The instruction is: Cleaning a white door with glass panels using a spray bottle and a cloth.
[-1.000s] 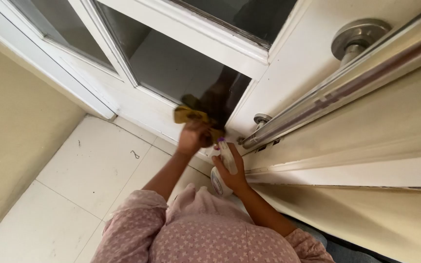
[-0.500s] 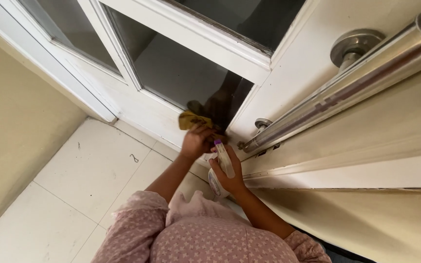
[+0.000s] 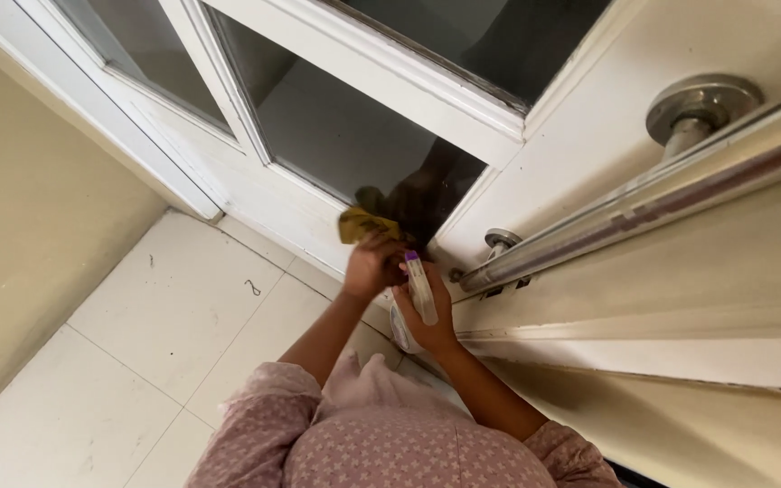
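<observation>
- Pale floor tiles [image 3: 164,316] fill the lower left of the head view, and a cream wall [image 3: 20,208] rises along the left edge.
- A small dark squiggle of debris [image 3: 252,287] lies on one tile, well apart from the person.
- A white-framed door [image 3: 255,181] with glass panes [image 3: 345,136] runs across the top; the lower pane shows a dark reflection of the person's arm.
- The left hand [image 3: 371,264] is closed around a bunched yellow cloth [image 3: 361,225], its fingers curled over it, and presses the cloth against the bottom right corner of the lower pane, next to the frame.
- Just beside it on the right, the right hand [image 3: 428,316] grips a white spray bottle [image 3: 413,307], with the fingers wrapped about its body.
- The bottle points up towards the door, and its purple-tipped nozzle [image 3: 411,257] sits close to the knuckles of the left hand.
- To the right, a long brushed-metal pull bar [image 3: 644,212] slants from the lower mount [image 3: 502,240] up to a round mount [image 3: 702,99] on the cream door panel [image 3: 680,289].
- At the bottom, the person's pink patterned sleeves and top [image 3: 390,443] fill the centre of the view.
</observation>
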